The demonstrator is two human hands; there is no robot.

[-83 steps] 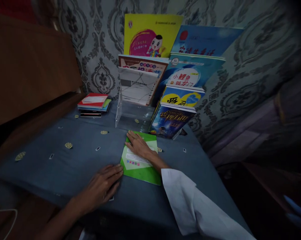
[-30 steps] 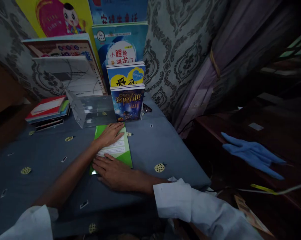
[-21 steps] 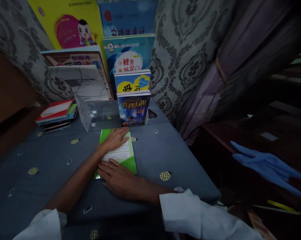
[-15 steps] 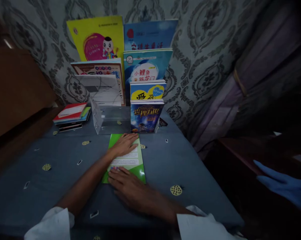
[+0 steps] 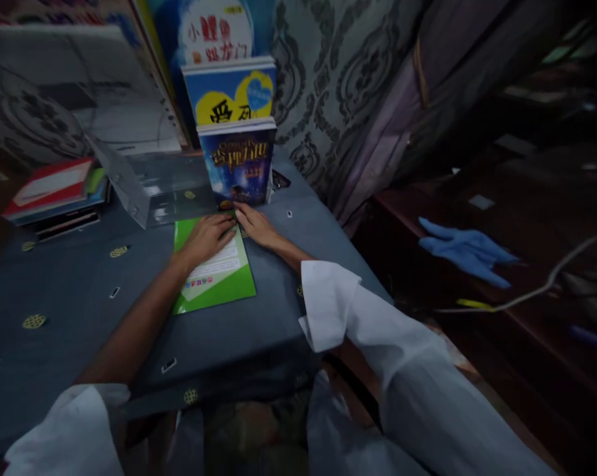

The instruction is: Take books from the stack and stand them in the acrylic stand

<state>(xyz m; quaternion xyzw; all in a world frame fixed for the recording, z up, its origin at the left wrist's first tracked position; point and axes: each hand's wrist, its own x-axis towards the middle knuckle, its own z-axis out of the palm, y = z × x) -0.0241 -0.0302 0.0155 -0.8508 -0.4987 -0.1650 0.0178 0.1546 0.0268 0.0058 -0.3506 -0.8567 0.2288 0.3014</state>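
Observation:
A green booklet [image 5: 219, 295] with a pale printed panel lies flat on the cloth-covered table. My left hand [image 5: 209, 239] rests on its upper part, palm down with fingers stretched toward the top right corner. At that corner is my right hand [image 5: 258, 226], its fingers extended and touching or nearly touching the booklet's edge; the fingertips are small and partly blurred. Just behind both hands stands a dark blue book [image 5: 241, 165] in a clear acrylic rack [image 5: 124, 178]. A blue and yellow book [image 5: 233, 92] stands behind it.
A pile of books with a red one [image 5: 55, 182] on top sits at the left. Dark glasses [image 5: 280, 179] lie behind the rack. Beyond the table's right edge, a blue glove [image 5: 464, 248] and a pale cable [image 5: 546, 284] rest on a dark reddish surface.
My right hand has left the booklet's lower part for its top right corner. The left hand stays on the upper part. The view has tilted down and turned right.

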